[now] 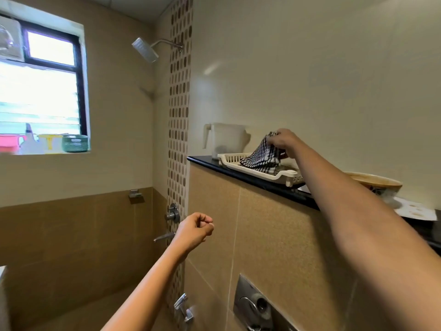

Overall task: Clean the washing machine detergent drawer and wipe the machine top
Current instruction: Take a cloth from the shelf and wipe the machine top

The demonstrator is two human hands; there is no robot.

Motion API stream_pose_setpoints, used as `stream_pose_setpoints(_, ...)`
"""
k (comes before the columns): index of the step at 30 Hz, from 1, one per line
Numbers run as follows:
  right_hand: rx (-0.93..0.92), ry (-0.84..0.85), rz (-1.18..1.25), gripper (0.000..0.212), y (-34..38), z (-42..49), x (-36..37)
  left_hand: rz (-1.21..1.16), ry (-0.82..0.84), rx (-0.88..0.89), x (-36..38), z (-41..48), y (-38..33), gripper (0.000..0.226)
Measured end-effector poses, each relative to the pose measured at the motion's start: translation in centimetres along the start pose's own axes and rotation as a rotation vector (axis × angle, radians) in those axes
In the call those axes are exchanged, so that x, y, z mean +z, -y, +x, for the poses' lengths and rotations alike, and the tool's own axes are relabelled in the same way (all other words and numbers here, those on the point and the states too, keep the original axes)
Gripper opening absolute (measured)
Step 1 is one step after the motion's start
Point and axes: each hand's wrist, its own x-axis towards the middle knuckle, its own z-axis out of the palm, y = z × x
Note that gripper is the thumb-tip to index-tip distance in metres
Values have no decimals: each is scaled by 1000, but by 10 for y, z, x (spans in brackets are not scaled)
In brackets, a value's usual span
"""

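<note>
Right grip (284, 139) pinches the checked cloth (260, 156) over the white tray (228, 161); left grip (194, 229) is a closed, empty fist.

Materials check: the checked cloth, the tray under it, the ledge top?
The cloth looks like woven cotton: dark-and-white check, draping limp where the right hand pinches it. The tray looks like matte cream plastic: moulded slotted walls. The ledge top seems polished black stone, maybe granite: glossy sheen.

The right hand (282, 139) pinches a checked cloth (261, 155), its lower end in a white tray (259, 172) on the black surface (250, 179). The left hand (194, 229) is curled, holding nothing
</note>
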Motion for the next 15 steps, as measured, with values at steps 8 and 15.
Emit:
stream_pose_setpoints(8, -266, -15, 376, 17, 93, -49, 46, 35, -115, -63, -87, -47, 30, 8)
stream_pose_setpoints(15, -309, 485, 336, 15, 162, -171, 179, 72, -243, -232, -214, -146, 89, 5)
